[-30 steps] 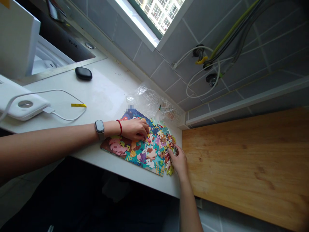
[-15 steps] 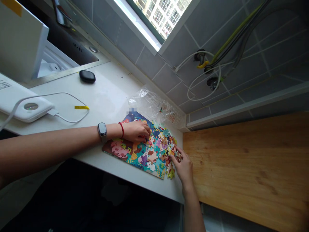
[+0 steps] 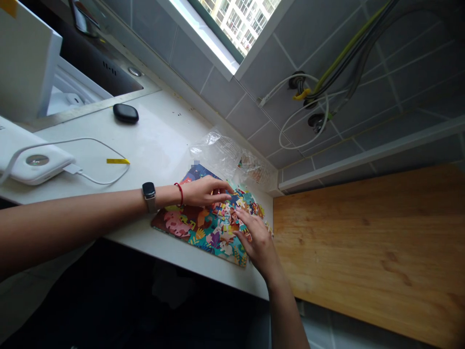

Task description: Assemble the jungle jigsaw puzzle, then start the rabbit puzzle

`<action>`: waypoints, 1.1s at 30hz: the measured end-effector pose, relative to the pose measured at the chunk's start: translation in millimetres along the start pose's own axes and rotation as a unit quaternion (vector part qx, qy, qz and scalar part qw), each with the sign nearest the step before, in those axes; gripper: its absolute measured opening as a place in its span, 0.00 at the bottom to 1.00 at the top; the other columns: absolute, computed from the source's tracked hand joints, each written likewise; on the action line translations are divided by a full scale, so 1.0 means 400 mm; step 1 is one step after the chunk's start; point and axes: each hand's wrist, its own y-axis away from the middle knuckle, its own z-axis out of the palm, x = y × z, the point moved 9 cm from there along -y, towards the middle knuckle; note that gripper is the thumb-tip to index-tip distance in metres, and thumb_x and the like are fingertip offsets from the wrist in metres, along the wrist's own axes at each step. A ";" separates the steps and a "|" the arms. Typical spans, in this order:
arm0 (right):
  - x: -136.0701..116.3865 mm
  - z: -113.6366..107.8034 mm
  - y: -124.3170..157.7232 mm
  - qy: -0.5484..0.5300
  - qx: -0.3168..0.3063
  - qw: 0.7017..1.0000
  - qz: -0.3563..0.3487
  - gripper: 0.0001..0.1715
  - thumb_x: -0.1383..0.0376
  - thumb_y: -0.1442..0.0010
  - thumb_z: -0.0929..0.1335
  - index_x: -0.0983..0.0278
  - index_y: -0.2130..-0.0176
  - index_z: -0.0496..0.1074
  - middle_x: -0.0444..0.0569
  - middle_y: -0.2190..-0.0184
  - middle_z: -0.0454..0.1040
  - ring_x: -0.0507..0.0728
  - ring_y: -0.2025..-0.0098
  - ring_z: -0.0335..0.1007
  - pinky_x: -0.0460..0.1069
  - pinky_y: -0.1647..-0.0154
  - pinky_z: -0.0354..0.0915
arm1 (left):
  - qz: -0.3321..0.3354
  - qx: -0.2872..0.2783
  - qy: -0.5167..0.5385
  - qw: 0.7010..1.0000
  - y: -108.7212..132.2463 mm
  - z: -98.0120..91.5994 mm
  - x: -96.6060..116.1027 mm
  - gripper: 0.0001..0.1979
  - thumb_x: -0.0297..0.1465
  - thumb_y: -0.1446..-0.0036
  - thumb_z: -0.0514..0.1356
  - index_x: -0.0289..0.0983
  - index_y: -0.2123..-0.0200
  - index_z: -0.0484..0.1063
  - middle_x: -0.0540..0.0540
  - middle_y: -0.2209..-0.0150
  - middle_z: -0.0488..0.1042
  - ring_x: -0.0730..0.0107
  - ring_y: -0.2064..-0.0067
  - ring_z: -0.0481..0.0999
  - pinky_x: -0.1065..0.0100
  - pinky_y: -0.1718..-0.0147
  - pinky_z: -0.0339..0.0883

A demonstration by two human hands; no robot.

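Note:
A colourful jigsaw puzzle board with animal pictures lies on the white counter. Loose puzzle pieces are heaped over its right end and beyond it. My left hand, with a red string at the wrist, hovers over the board's upper middle, fingers stretched toward the pieces. My right hand reaches in from the lower right over the heap, its thumb and fingers apart. Neither hand shows a piece held in it. The right hand covers part of the pile.
Behind the board lies a crumpled clear plastic bag. A wooden board borders the counter's right end. To the left are a black rounded case, a white device with a cable, and a sink. Cables hang at the wall.
My right hand has moved left from the outer edge of the heap to over the pieces on the board. My left hand's curled fingers have straightened and shifted slightly right and up.

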 end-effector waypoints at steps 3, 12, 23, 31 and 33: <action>0.022 -0.037 -0.050 0.023 0.023 0.999 -0.015 0.29 0.62 0.30 0.70 0.51 0.32 0.70 0.49 0.35 0.75 0.63 0.35 0.72 0.63 0.33 0.69 | -0.053 0.079 0.080 0.992 -0.012 -0.055 -0.042 0.18 0.39 0.24 0.52 0.34 0.49 0.77 0.44 0.63 0.84 0.74 0.69 0.78 0.71 0.67 0.71; 0.061 -0.036 -0.143 0.076 -0.020 0.995 -0.055 0.29 0.67 0.29 0.68 0.54 0.32 0.69 0.52 0.35 0.74 0.64 0.35 0.72 0.64 0.35 0.71 | -0.118 0.161 0.133 0.971 -0.016 -0.114 -0.108 0.16 0.39 0.28 0.56 0.33 0.54 0.77 0.44 0.65 0.82 0.75 0.71 0.76 0.73 0.69 0.71; 0.007 0.006 -0.147 0.090 -0.032 0.988 -0.118 0.35 0.71 0.30 0.67 0.52 0.29 0.64 0.51 0.34 0.73 0.63 0.36 0.72 0.62 0.36 0.72 | -0.092 0.009 0.077 0.993 -0.016 -0.030 -0.059 0.12 0.37 0.36 0.64 0.35 0.56 0.81 0.45 0.67 0.83 0.71 0.68 0.77 0.70 0.68 0.68; 0.003 0.015 -0.146 0.113 -0.028 0.984 -0.137 0.36 0.72 0.30 0.68 0.53 0.28 0.62 0.51 0.34 0.73 0.63 0.38 0.73 0.62 0.37 0.72 | -0.125 -0.013 0.201 0.971 -0.012 -0.002 -0.078 0.12 0.37 0.33 0.62 0.36 0.56 0.80 0.44 0.62 0.84 0.67 0.61 0.82 0.69 0.62 0.73; 0.001 0.022 -0.147 0.114 -0.034 0.983 -0.140 0.37 0.73 0.30 0.67 0.53 0.27 0.61 0.50 0.33 0.73 0.62 0.39 0.73 0.61 0.37 0.73 | -0.126 -0.007 0.215 0.968 -0.011 0.000 -0.078 0.14 0.38 0.33 0.62 0.37 0.52 0.80 0.44 0.58 0.84 0.67 0.59 0.82 0.69 0.62 0.74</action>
